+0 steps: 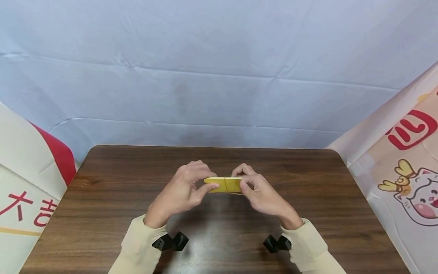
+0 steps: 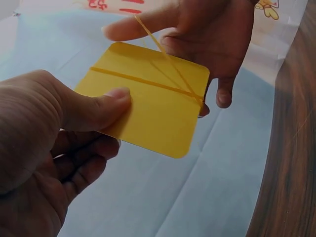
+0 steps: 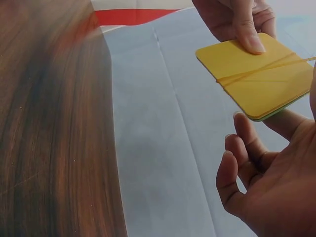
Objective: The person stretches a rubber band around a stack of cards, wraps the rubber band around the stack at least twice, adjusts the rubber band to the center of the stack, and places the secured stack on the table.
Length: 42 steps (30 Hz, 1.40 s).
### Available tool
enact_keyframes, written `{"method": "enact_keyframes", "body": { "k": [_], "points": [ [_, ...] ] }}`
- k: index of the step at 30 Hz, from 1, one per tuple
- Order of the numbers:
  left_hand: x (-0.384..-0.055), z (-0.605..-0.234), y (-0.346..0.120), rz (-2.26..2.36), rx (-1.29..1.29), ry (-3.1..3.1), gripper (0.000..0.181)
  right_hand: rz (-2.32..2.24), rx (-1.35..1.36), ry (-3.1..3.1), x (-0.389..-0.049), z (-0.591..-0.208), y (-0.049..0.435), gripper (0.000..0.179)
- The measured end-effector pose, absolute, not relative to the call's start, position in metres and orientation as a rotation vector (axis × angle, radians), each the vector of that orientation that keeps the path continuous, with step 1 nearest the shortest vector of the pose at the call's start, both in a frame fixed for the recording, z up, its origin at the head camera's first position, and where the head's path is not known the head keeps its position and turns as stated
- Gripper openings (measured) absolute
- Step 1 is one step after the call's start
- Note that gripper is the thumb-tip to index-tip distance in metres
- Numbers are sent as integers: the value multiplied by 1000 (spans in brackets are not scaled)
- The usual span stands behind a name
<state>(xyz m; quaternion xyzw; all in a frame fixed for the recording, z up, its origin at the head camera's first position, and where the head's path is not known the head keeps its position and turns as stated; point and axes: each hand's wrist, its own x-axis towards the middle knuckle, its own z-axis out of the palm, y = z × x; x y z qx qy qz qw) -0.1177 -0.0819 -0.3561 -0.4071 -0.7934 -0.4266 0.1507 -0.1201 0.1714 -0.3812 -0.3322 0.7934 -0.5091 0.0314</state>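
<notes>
Above the table, my left hand [image 1: 183, 190] pinches a stack of yellow cards [image 1: 232, 185], thumb flat on the yellow face and fingers behind. The stack has rounded corners, and a green layer shows along its lower edge in the right wrist view. Around it runs a thin yellow rubber band [image 2: 143, 81]. My right hand [image 1: 261, 194] is at the stack's right end, where a loop of the band is stretched up over its thumb in the left wrist view. Fingers of that hand reach behind the card; the thumb is mostly out of frame in the right wrist view.
The dark wood-grain table [image 1: 102, 182] lies beneath both hands. Pale blue cloth [image 1: 219, 95] hangs behind its far edge, with printed sheets [image 1: 414, 182] at the sides. Small black cameras [image 1: 171, 241] sit on both wrists.
</notes>
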Motion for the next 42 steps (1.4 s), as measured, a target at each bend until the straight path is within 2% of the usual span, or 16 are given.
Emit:
{"method": "enact_keyframes", "body": {
  "k": [8, 16, 24, 36, 42],
  "points": [
    [-116, -353, -80, -1115, -1255, -2309, 5, -1605, -1078, 2402, -121, -384, 177, 52],
    [-113, -351, -81, -1065, -1269, -2313, 7, -1625, -1057, 2383, -120, -381, 179, 48],
    [-108, -348, -78, -1015, -1284, -2299, 9, -1765, -1125, 2309, -118, -382, 180, 33],
    [-106, -350, -68, -899, -1295, -2322, 9, -2125, -897, 2080, -110, -376, 178, 14],
    [-106, -352, -66, -847, -1291, -2332, 12, -2109, -806, 2136, -106, -366, 176, 11]
  ]
}}
